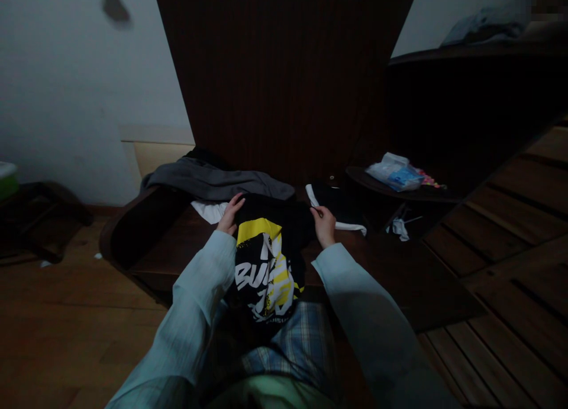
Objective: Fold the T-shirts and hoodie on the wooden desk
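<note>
A black T-shirt with a yellow and white print hangs over the bench edge in front of my lap. My left hand grips its left upper part, thumb and fingers closed on the cloth. On the other side, my right hand pinches the shirt's right edge. Just behind my right hand lies a black garment with white trim. Beyond my left hand are a grey garment and a white cloth. Blue plaid fabric covers my lap.
A dark wooden bench with a tall back panel stands before me. To the right, a small shelf holds a plastic packet. Wooden slats are further right. A dark stool stands at far left.
</note>
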The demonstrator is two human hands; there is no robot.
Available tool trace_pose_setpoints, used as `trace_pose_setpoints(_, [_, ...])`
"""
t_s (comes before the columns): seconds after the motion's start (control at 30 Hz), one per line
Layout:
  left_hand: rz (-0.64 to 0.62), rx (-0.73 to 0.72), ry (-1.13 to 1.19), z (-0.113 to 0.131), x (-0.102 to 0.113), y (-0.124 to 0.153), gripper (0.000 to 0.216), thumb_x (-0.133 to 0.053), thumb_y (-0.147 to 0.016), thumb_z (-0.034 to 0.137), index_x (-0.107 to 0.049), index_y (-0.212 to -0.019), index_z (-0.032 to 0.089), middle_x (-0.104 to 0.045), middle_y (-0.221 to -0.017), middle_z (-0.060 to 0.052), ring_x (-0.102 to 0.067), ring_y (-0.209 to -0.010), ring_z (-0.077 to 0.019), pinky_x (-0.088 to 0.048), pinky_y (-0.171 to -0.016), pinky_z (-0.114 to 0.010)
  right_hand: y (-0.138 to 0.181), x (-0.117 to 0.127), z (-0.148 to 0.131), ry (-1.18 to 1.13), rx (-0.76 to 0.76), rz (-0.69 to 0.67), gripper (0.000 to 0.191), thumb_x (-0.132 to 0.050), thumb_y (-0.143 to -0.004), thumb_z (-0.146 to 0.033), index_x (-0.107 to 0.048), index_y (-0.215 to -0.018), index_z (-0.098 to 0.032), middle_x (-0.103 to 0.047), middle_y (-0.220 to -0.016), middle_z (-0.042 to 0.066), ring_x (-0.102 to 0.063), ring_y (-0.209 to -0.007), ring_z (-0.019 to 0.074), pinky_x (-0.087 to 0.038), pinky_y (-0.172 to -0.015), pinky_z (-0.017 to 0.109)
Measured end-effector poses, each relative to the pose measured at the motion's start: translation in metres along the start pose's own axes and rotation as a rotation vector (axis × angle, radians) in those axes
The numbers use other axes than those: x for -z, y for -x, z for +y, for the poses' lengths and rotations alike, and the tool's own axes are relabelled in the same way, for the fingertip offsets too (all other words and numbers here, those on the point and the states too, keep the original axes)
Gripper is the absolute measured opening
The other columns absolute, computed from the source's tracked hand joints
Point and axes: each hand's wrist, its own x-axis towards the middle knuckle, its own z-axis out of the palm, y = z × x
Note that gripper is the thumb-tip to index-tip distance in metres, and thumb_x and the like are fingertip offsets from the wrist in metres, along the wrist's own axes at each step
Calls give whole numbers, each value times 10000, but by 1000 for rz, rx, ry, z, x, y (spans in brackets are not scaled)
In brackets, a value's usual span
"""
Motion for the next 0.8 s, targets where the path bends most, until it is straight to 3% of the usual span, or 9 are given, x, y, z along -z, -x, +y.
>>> trace_pose_setpoints(0.1, [-31, 4, -145, -5, -1, -1, 366, -739, -559, 210, -619, -903, 176, -657, -805, -8, -606, -731, -133, -479, -725, -247, -1, 5, -3, 1, -55, 89, 290, -434, -772, -428, -588, -791, -184, -640, -813, 79, -563, -804, 211, -409, -754, 317])
trace_pose_setpoints(0.27, [-11, -144, -534, -18, 2, -9, 251, -760, -477, 205, -630, -688, 166, -617, -667, -2, -582, -720, -158, -456, -732, -276, -2, 14, -11, -48, -107, 275, 323, -371, -801, -459, -549, -856, -196, -626, -895, 81, -555, -879, 196, -398, -799, 290])
trace_pose_setpoints(0.4, [-198, -218, -896, -25, 7, -7, 202, -765, -430, 159, -622, -566, 202, -592, -598, -2, -575, -726, -193, -444, -746, -287, -3, 21, -15, -56, -142, 398, 374, -338, -808, -500, -543, -881, -197, -622, -902, 87, -555, -926, 202, -400, -804, 281])
trace_pose_setpoints(0.47, [-235, -237, -993, -23, 10, -4, 162, -752, -459, 169, -611, -529, 209, -593, -589, -13, -580, -747, -211, -440, -747, -286, -5, 26, -14, -56, -151, 444, 385, -332, -811, -508, -542, -893, -196, -618, -907, 93, -552, -938, 207, -405, -804, 285])
trace_pose_setpoints(0.63, [-127, -235, -1006, -11, 17, 2, 106, -707, -558, 258, -620, -539, 201, -597, -560, -24, -586, -743, -226, -438, -737, -294, -13, 35, -8, -122, -180, 478, 396, -334, -808, -495, -528, -941, -177, -591, -990, 127, -499, -1018, 237, -377, -872, 349])
trace_pose_setpoints(0.73, [-60, -191, -855, 0, 23, 6, 136, -717, -552, 293, -646, -599, 187, -632, -617, -29, -589, -742, -216, -450, -722, -290, -17, 35, -7, -208, -181, 403, 385, -408, -760, -511, -548, -874, -171, -604, -936, 105, -511, -977, 226, -385, -863, 348])
trace_pose_setpoints(0.8, [-58, -103, -713, 12, 29, 10, 192, -730, -543, 324, -653, -635, 174, -645, -645, -30, -593, -694, -192, -466, -667, -276, -18, 36, -9, -286, -163, 279, 377, -500, -685, -537, -569, -776, -177, -616, -834, 65, -545, -878, 202, -414, -809, 325])
